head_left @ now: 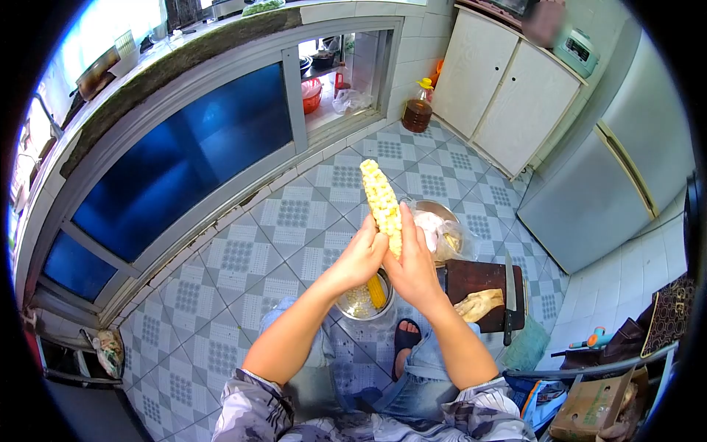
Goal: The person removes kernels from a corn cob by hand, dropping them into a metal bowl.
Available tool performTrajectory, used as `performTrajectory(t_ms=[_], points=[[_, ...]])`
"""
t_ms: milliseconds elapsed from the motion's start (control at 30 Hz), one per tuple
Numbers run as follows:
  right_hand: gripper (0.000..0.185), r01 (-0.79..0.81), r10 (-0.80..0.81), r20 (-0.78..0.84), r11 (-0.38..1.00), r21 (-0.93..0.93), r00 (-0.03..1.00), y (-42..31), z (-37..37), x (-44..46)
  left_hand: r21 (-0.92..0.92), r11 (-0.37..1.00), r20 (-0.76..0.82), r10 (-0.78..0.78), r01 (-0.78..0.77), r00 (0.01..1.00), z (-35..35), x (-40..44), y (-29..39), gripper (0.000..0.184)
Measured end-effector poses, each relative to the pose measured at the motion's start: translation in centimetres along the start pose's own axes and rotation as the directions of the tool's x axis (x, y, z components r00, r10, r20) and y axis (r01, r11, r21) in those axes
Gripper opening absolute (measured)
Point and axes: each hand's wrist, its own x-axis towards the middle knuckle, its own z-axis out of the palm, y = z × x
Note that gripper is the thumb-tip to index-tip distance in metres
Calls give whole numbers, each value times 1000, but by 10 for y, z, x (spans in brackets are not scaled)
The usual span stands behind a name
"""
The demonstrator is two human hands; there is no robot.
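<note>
Grey-white patterned fabric sleeves (250, 409) at 5 and 7 o'clock, bare forearms (294, 331) angled inward; left hand (359, 255) + right hand (412, 264) both clamped round long pale-yellow corn cob (381, 197), tip at 11ish.

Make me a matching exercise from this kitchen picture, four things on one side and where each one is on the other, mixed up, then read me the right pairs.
Things:
1. Knife
2. Yellow-capped bottle
3. Red basket
4. Pale corn cob

Places:
A. Between the left hand and the right hand
B. In the opening below the counter
C. On the dark chopping board
D. On the tiled floor by the white cabinet

Right pairs: 1-C, 2-D, 3-B, 4-A.
</note>
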Motion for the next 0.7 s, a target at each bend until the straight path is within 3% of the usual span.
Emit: performTrajectory(t_ms=[100, 167, 267, 500, 600, 700], points=[[69, -59, 56, 38, 992, 109, 998, 5, 4, 2, -62, 998, 11, 10, -10, 1000, -1, 1, -4, 42], [72, -82, 65, 56, 914, 398, 996, 6, 7, 4, -109, 994, 18, 22, -20, 1000, 0, 2, -7, 42], [74, -162, 118, 122, 869, 467, 986, 2, 2, 6, -101, 994, 33, 40, -37, 999, 0, 3, -8, 43], [77, -127, 74, 109, 761, 636, 991, 6, 4, 6, -131, 991, 9, 30, -28, 1000, 3, -1, 5, 45], [78, -177, 91, 157, 662, 728, 983, -1, -2, 5, -123, 992, 3, 6, -6, 1000, 3, -3, 12, 45], [77, -312, 205, 235, 572, 759, 950, 0, -3, 3, -192, 981, -11, -12, 9, 1000, 6, -4, 21, 47]])
